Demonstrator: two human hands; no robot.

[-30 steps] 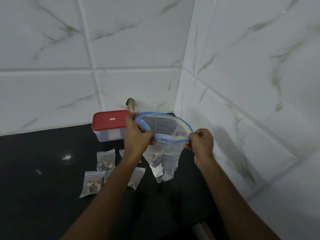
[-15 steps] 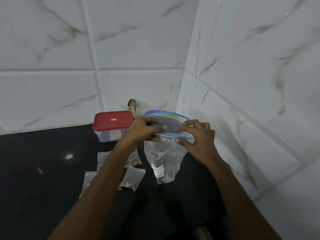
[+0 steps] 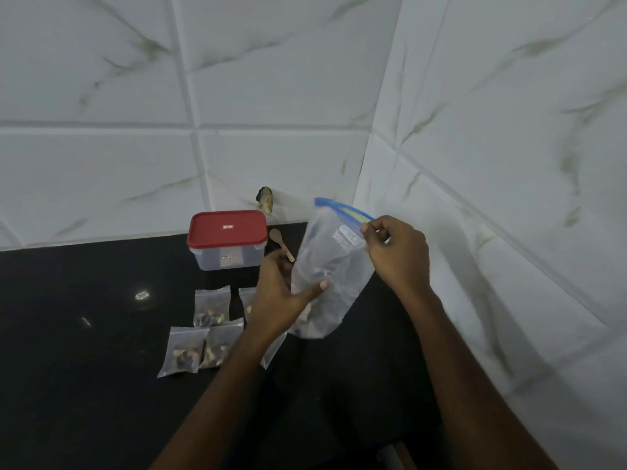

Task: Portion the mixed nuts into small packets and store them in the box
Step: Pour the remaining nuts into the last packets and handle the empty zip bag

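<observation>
A large clear zip bag (image 3: 330, 266) with a blue seal strip hangs above the black counter, nearly empty, with a few nuts at its bottom. My right hand (image 3: 395, 254) pinches its top right corner at the seal. My left hand (image 3: 283, 293) holds the bag's lower left side, thumb across the front. Several small clear packets of mixed nuts (image 3: 212, 307) lie on the counter to the left, some hidden under my left forearm. The clear box with a red lid (image 3: 226, 239) stands shut behind them.
A small wooden spoon (image 3: 280, 242) lies right of the box. The black counter (image 3: 84, 368) meets white marble-look walls at the back and right, forming a corner. A dark chipped spot (image 3: 265, 198) marks the back wall above the box.
The bag's mouth, held wide a second ago, is now pressed flat. My left hand dropped from the seal to the bag's lower side; my right hand shifted to the top right corner.
</observation>
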